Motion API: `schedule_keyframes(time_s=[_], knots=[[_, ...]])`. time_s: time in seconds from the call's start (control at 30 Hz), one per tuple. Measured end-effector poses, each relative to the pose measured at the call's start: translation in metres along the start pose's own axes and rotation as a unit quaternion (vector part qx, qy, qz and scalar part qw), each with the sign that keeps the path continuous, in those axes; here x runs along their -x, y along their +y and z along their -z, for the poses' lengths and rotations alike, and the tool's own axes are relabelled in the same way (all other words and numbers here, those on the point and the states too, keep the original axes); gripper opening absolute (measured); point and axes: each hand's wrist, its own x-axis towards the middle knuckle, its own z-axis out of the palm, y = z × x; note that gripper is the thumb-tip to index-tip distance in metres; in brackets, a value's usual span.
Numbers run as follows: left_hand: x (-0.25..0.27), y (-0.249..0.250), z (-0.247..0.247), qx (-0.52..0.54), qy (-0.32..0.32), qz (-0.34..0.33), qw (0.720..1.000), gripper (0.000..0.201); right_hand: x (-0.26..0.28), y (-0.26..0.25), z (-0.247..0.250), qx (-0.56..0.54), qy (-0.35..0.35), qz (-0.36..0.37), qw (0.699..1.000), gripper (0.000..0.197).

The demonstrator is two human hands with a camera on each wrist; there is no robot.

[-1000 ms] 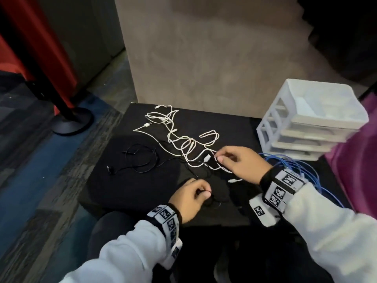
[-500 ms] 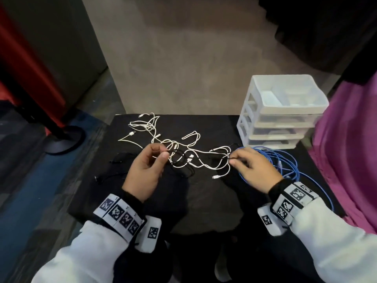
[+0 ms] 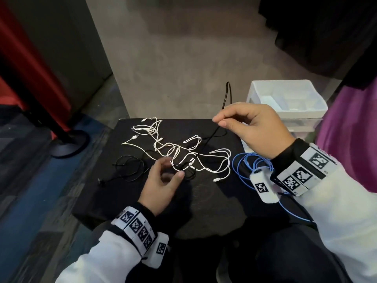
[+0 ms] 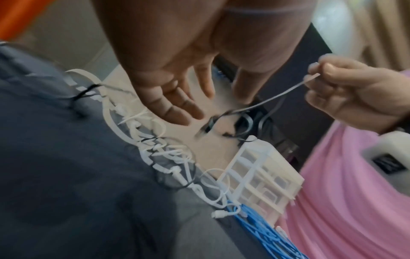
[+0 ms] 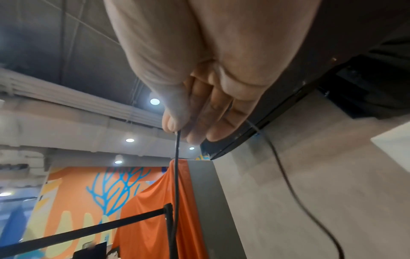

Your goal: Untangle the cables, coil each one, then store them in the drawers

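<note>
My right hand (image 3: 255, 129) pinches the black cable (image 3: 212, 135) above the table (image 3: 204, 201); left hand (image 3: 161, 184) hovers loose, beside the drawers (image 3: 285, 103).

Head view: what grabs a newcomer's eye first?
The right hand, raised above the black table, pinches a black cable that runs taut down into the tangle of white cables at the table's middle. The left hand hovers open at the tangle's near edge. A blue cable lies heaped at the right, in front of the white drawer unit.
</note>
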Motion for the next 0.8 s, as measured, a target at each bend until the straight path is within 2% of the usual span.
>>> schedule_keyframes(time_s=[0.07, 0.13, 0.2, 0.3, 0.37, 0.43, 0.53, 0.57, 0.6, 0.67, 0.8], knots=[[-0.001, 0.017, -0.004, -0.049, -0.012, -0.074, 0.996, 0.099, 0.0, -0.013, 0.001, -0.025, -0.031, 0.009, 0.999, 0.019], [-0.003, 0.04, -0.011, -0.101, -0.031, -0.141, 0.984, 0.129, 0.0, -0.027, 0.001, -0.045, -0.06, 0.018, 0.997, 0.021], [-0.009, 0.059, -0.02, -0.13, -0.06, -0.171, 0.975, 0.144, -0.001, -0.04, -0.002, -0.053, -0.09, 0.035, 0.994, 0.02], [-0.026, 0.064, -0.038, -0.119, -0.087, -0.153, 0.977, 0.152, -0.002, -0.058, -0.006, -0.077, -0.13, 0.058, 0.987, 0.02], [-0.028, 0.063, -0.05, -0.071, -0.1, -0.112, 0.986, 0.147, -0.004, -0.067, -0.007, -0.094, -0.15, 0.063, 0.982, 0.021], [-0.021, 0.06, -0.058, -0.009, -0.131, -0.076, 0.988, 0.124, -0.006, -0.069, -0.006, -0.099, -0.152, 0.063, 0.981, 0.022], [-0.007, 0.053, -0.053, 0.04, -0.196, 0.0, 0.98, 0.045, -0.01, -0.061, -0.001, -0.097, -0.105, 0.055, 0.988, 0.019], [-0.003, 0.048, -0.047, 0.035, -0.208, 0.009, 0.977, 0.026, -0.011, -0.055, 0.0, -0.1, -0.087, 0.048, 0.99, 0.018], [0.001, 0.042, -0.038, 0.044, -0.217, 0.014, 0.975, 0.019, -0.012, -0.048, 0.0, -0.102, -0.073, 0.037, 0.991, 0.017], [0.011, 0.033, -0.018, 0.107, -0.222, 0.045, 0.968, 0.025, -0.016, -0.03, -0.003, -0.103, -0.057, 0.008, 0.993, 0.018], [0.014, 0.035, 0.033, 0.236, -0.135, 0.132, 0.953, 0.043, -0.017, 0.008, -0.032, -0.094, -0.081, -0.06, 0.99, 0.027]])
